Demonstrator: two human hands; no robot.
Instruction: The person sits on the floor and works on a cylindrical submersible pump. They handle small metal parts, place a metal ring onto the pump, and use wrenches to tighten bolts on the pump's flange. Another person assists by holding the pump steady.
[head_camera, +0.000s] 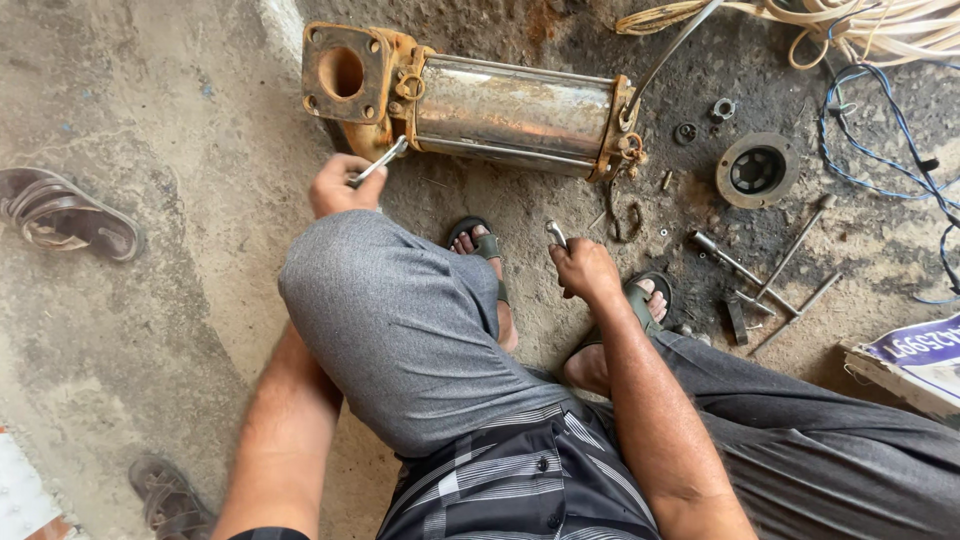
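Spanner (381, 161) gripped by left hand (340, 186) at pump (470, 100) (rusty); right hand (585, 268) clutches tool (556, 233).

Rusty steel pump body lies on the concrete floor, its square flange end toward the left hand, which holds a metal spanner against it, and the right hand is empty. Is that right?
Not quite: the right hand is not empty; its grip is closed on a small metal tool. The rest stands: the head view shows the rusty steel pump body on the concrete floor, square flange toward the left hand, which holds the metal spanner against it.

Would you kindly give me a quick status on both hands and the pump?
Left hand gripping a metal spanner at the rusty cylindrical steel pump. Right hand holding a small metal tool. Loose bolts lie right.
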